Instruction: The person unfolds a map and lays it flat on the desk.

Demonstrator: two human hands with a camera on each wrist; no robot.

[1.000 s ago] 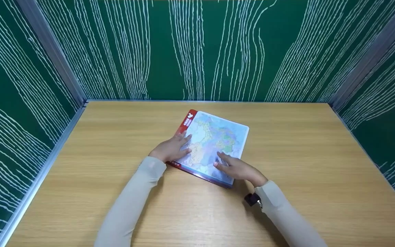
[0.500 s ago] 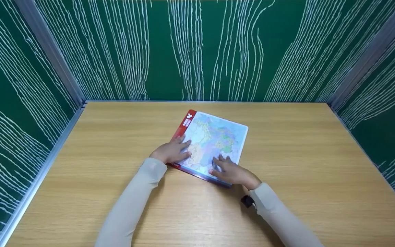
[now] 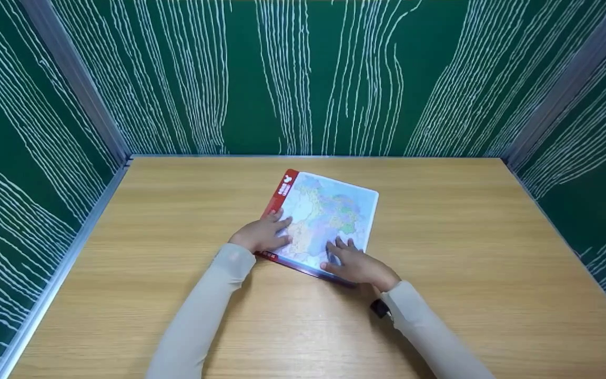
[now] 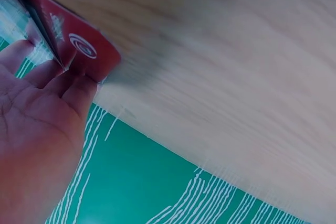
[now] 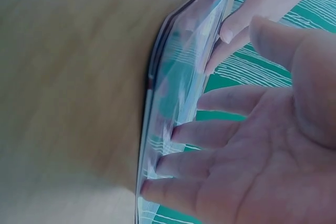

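The wooden worktop has lots of open room on the left, on the right and at the near edge, so a hand could slide there freely. Only the flat map book lies in the middle, with both hands on its near end. Green walls with white lines close off the back and both sides.

Print on the map book's red strip looks unreadable.
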